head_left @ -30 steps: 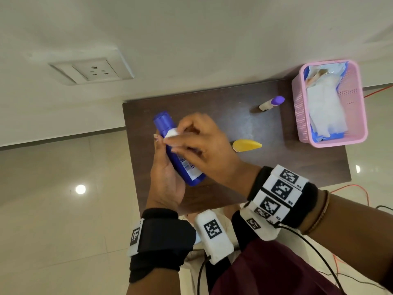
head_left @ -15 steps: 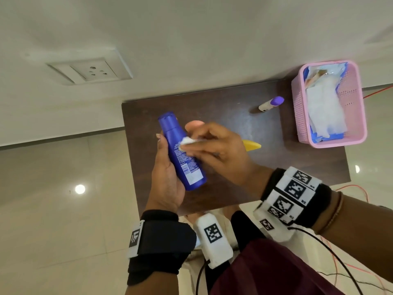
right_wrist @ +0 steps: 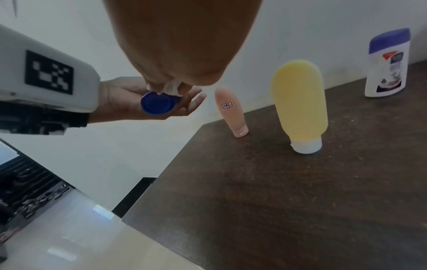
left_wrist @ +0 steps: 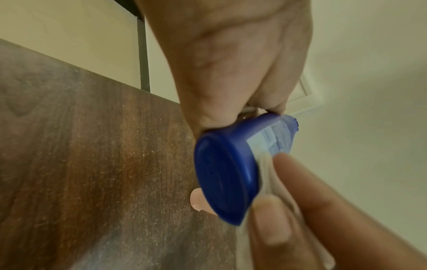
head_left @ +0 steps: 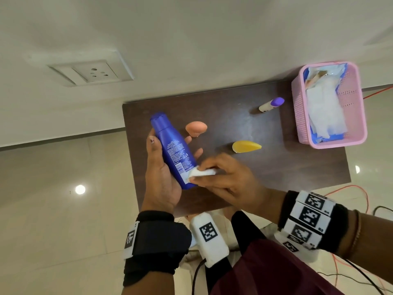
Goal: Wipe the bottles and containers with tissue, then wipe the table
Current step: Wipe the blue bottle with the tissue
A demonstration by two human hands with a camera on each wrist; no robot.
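My left hand (head_left: pixel 161 171) holds a blue bottle (head_left: pixel 172 149) above the left part of the dark wooden table (head_left: pixel 276 173), cap end pointing away from me. My right hand (head_left: pixel 223 179) pinches a folded white tissue (head_left: pixel 201 173) against the bottle's lower label end. In the left wrist view the blue bottle (left_wrist: pixel 227 175) shows its base, with the tissue (left_wrist: pixel 268 175) pressed on its side by the right fingers (left_wrist: pixel 300 182). The right wrist view has the bottle's base (right_wrist: pixel 157 103) in the left palm, with the tissue (right_wrist: pixel 171 88) above it.
A peach tube (head_left: pixel 195 128), a yellow tube (head_left: pixel 245 146) and a white bottle with a purple cap (head_left: pixel 271 104) stand on the table. A pink basket (head_left: pixel 359 116) holding tissues sits at the table's right end. A wall socket (head_left: pixel 93 73) is on the wall behind.
My right hand slid the tissue down the blue bottle from near the cap to the base end. The peach tube behind the hands has come into sight.
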